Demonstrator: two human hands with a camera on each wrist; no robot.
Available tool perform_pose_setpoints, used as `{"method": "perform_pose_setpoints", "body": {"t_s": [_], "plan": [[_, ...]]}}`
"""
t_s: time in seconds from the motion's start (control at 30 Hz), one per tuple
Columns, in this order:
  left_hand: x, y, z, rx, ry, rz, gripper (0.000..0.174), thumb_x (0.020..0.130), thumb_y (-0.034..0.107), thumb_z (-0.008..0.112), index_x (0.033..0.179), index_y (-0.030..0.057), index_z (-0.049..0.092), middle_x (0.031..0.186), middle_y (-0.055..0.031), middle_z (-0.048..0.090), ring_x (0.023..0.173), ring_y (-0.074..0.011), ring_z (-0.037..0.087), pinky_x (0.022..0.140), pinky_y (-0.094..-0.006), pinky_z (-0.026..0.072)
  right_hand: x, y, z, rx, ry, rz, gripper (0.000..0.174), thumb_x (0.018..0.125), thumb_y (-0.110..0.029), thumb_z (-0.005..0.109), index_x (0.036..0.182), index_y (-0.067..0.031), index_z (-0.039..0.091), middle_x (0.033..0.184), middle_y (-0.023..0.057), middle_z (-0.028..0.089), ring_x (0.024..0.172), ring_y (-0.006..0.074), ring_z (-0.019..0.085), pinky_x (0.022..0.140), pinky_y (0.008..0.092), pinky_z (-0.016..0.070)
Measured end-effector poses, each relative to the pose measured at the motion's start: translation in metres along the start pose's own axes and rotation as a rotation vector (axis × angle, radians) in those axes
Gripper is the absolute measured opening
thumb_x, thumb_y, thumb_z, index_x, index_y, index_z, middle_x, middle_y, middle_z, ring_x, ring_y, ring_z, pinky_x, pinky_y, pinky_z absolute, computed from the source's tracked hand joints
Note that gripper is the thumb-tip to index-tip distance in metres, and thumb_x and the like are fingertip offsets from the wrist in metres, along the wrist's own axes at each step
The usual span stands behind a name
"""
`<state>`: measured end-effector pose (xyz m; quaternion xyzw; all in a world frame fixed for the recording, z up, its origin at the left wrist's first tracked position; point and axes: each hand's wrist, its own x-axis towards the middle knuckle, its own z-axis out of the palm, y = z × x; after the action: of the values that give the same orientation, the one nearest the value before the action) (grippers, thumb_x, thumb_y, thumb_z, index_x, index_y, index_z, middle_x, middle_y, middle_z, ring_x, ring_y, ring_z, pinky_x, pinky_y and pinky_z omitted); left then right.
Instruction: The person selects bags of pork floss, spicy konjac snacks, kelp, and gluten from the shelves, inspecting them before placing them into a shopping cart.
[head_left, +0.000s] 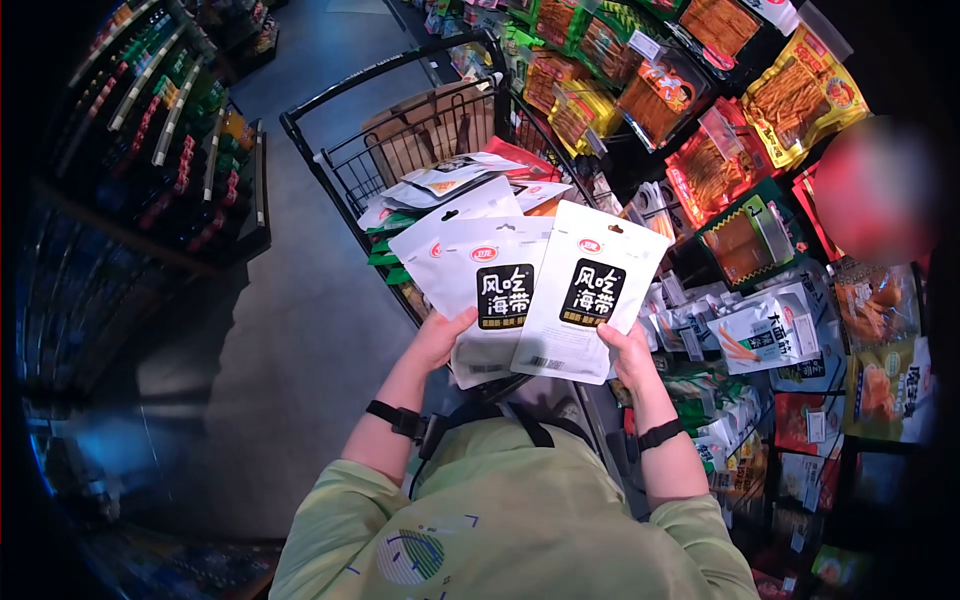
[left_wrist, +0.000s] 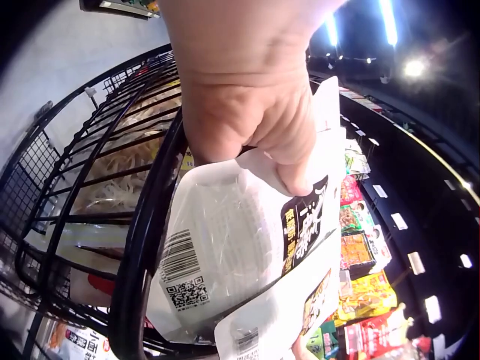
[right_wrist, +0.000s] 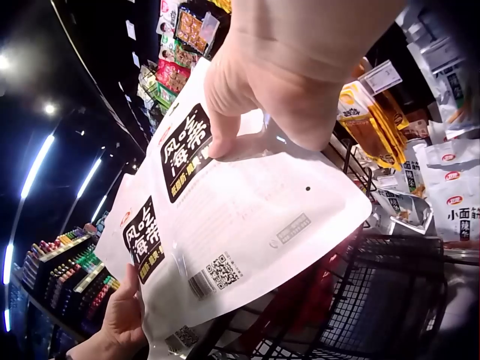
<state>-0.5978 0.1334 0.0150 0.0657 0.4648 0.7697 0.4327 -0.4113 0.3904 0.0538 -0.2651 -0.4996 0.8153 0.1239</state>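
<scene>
White snack packets with black labels are fanned out in front of the person's body. In the head view the left hand (head_left: pixel 441 337) pinches the left packets (head_left: pixel 480 355) at their lower left edge, thumb on the front. The right hand (head_left: pixel 628 352) grips the right packet (head_left: pixel 560 345) by its lower right side, and this packet overlaps the one beside it. The left wrist view shows the left hand (left_wrist: pixel 251 112) with its thumb on a packet (left_wrist: pixel 217 225); the right wrist view shows the right hand (right_wrist: pixel 289 82) over the front packet (right_wrist: pixel 255 217). Fingers behind the packets are hidden.
Just beyond the packets stands a black shopping cart (head_left: pixel 345 170) holding a brown bag (head_left: pixel 425 135) and several snack packs (head_left: pixel 455 175). Hanging snack bags (head_left: pixel 790 95) line the right side. Bottle shelves (head_left: pixel 190 150) stand at the left, across a grey floor (head_left: pixel 280 330).
</scene>
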Motion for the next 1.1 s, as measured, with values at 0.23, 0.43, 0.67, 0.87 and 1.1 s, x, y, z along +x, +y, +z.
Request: {"method": "perform_pose_setpoints", "body": {"t_s": [0.23,0.43,0.67,0.87,1.1], "plan": [[0.001,0.002,-0.002,-0.052,-0.031,-0.076,0.045,0.09,0.018,0.059,0.131,0.0067,0.044,0.127,-0.0058,0.052,0.115,-0.0195,0.05,0.096,-0.0367,0.0425,-0.001,-0.004,0.0,-0.003,-0.019,0.014,0.043,0.076,-0.005,0.068,0.117,-0.001,0.054,0.109,0.009,0.064,0.099,0.0199,0.06,0.09,0.0343,0.0448],[0.0,0.004,0.001,-0.064,-0.025,-0.046,0.042,0.09,0.015,0.059,0.129,0.0061,0.047,0.125,-0.0052,0.054,0.111,-0.0184,0.053,0.093,-0.0344,0.044,0.0,-0.004,0.007,0.022,-0.001,0.048,0.04,0.077,-0.004,0.067,0.115,-0.0007,0.055,0.107,0.0094,0.064,0.096,0.0199,0.061,0.088,0.0345,0.0461],[0.001,0.0,-0.004,-0.077,-0.02,-0.054,0.044,0.091,0.016,0.057,0.131,0.0066,0.044,0.127,-0.0059,0.053,0.114,-0.0198,0.051,0.095,-0.0367,0.0435,0.001,-0.006,0.009,0.031,-0.013,0.05,0.04,0.077,-0.004,0.067,0.115,-0.0001,0.054,0.107,0.01,0.064,0.096,0.0205,0.062,0.087,0.0351,0.0468],[-0.001,0.006,0.0,-0.121,-0.035,-0.05,0.041,0.09,0.017,0.059,0.128,0.0057,0.048,0.125,-0.0053,0.054,0.113,-0.0183,0.052,0.095,-0.0354,0.043,-0.002,-0.012,0.011,0.017,-0.019,0.042,0.042,0.076,-0.005,0.068,0.115,0.0001,0.054,0.107,0.0101,0.064,0.095,0.0206,0.062,0.087,0.0353,0.0471],[-0.001,0.006,0.001,-0.123,-0.029,-0.05,0.041,0.09,0.017,0.059,0.128,0.0049,0.048,0.125,-0.0055,0.055,0.112,-0.0184,0.053,0.095,-0.0354,0.0428,-0.002,-0.01,0.01,0.007,-0.029,0.045,0.043,0.076,-0.006,0.069,0.116,0.0002,0.054,0.107,0.0101,0.064,0.096,0.0199,0.061,0.088,0.0347,0.0464]]}}
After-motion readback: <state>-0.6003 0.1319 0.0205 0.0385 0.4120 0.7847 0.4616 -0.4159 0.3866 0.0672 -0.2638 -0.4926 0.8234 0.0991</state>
